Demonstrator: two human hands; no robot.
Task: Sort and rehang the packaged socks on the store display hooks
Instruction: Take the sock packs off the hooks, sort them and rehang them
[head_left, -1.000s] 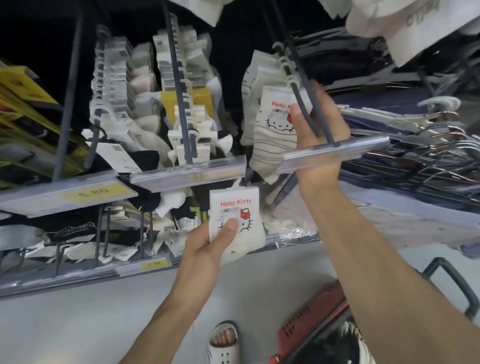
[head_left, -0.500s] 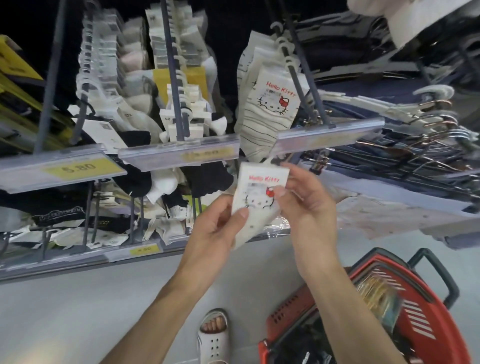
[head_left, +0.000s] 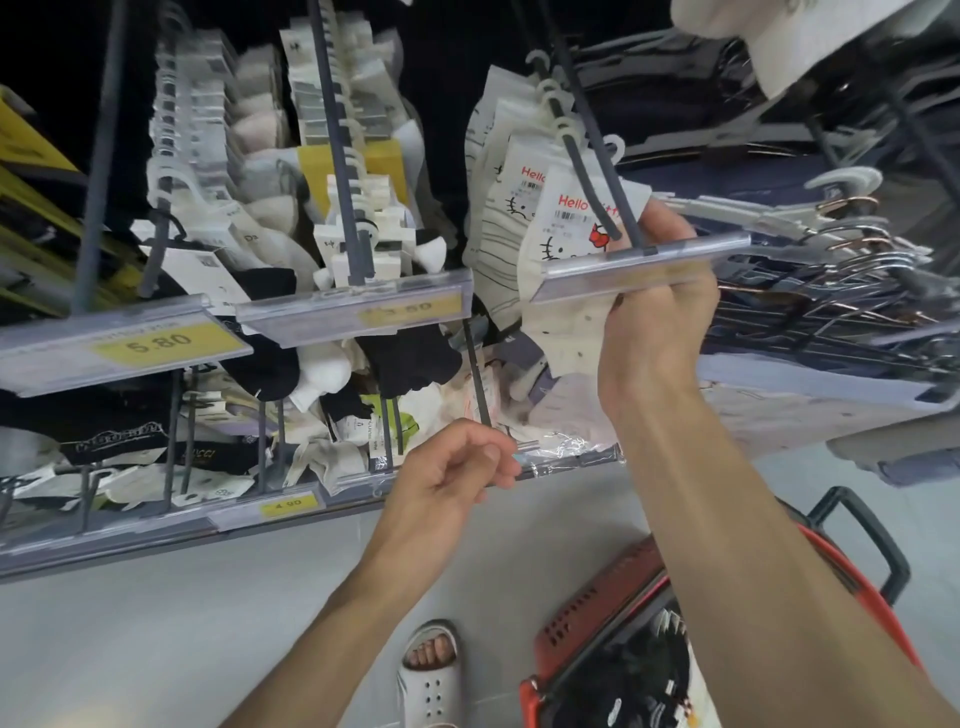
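The right hand (head_left: 660, 317) is gripping a pack (head_left: 569, 244) by its edge, fingers curled round it, and is bringing it up against the tip of the hook (head_left: 586, 179). The pack is sitting at the front of the hook, just ahead of the other packs (head_left: 498, 208) hanging further back. Whether its hanger loop is actually riding on the wire cannot be told, since the price strip (head_left: 649, 260) at the hook's end is covering part of the hand and pack.

The left hand (head_left: 457, 467) is hanging well below the hook, fingers loosely curled with nothing visible in them, so it is giving no support.

The likely trouble lies with the loop missing or only half-catching the upturned tip. If the fingers are letting go then, the pack will probably be dropping toward the floor or the basket (head_left: 597, 613) far beneath the hook. The strip is also blocking the view of the tip, making a blind miss easier. Pushing hard could be flexing the wire and shaking the packs behind it loose.
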